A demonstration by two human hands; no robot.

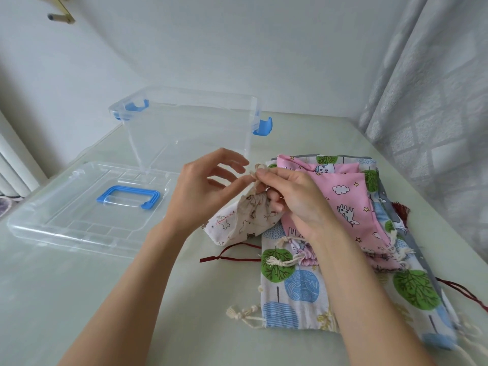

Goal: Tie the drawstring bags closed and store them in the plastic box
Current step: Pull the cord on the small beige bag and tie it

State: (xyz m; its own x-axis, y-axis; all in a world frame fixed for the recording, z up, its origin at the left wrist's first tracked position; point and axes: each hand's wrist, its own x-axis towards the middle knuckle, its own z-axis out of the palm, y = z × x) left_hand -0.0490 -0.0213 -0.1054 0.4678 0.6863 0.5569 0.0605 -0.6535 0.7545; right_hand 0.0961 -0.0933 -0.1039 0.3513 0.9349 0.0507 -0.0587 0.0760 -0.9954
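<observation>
1. The left hand [203, 191] is held loosely open, fingers spread and curved, with its thumb and forefinger meeting the cream drawstring [255, 172] at the gathered neck of the small white bag [244, 220]; whether it actually pinches the cord cannot be told.
2. The right hand [293, 199] is closed narrowly, its thumb and forefinger pinching the same drawstring just above the bag's puckered mouth, the other fingers curled under against the cloth.
3. The small white bag, printed with little animals, is lifted at its neck between both hands while its lower end rests on the counter [105, 299].
4. Just right of it lies a pile of other bags: a pink bag [346, 196] on top, and a tree-print bag [298, 286] beneath, flat on the counter.
5. A dark red cord [227, 253] trails from under the pile.
6. The clear plastic box [190, 128], with blue latches, stands open behind the hands, holding no bags.
7. Its lid [79, 215], with a blue handle, lies flat on the counter to the left of the hands.
</observation>
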